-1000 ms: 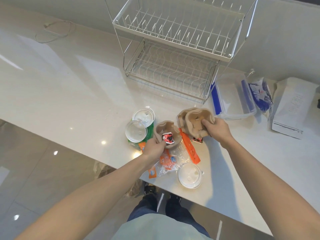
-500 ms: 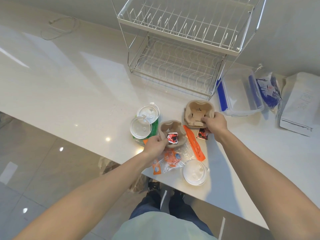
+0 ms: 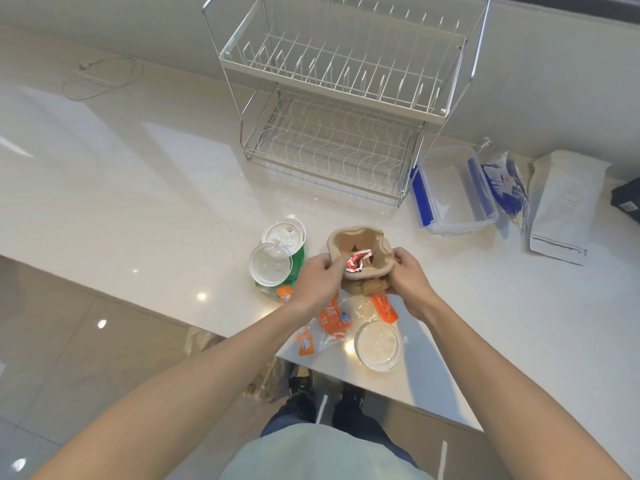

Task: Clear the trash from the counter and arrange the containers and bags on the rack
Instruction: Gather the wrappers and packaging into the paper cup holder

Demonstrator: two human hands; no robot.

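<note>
Two brown pulp cup carriers are stacked near the counter's front edge, the upper carrier (image 3: 360,239) over the lower carrier (image 3: 363,288). A red sauce packet (image 3: 356,264) sits inside the upper one. My left hand (image 3: 317,282) grips the stack's left side, with fingertips at the packet. My right hand (image 3: 410,278) grips its right side. The two-tier wire rack (image 3: 346,98) stands empty behind. A clear container with blue clips (image 3: 453,195), a blue-and-white bag (image 3: 505,181) and a white paper bag (image 3: 564,206) lie to the rack's right.
Two clear lids (image 3: 277,249) rest on a green wrapper left of my hands. Orange wrappers (image 3: 332,317), an orange packet (image 3: 384,308) and another clear lid (image 3: 379,344) lie at the counter's front edge. A white cable (image 3: 100,77) is far left, and a brown bag (image 3: 207,341) sits on the floor.
My hands have come together. The carrier in my right hand now sits stacked with the one in my left hand, and the red packet shows inside the upper carrier.
</note>
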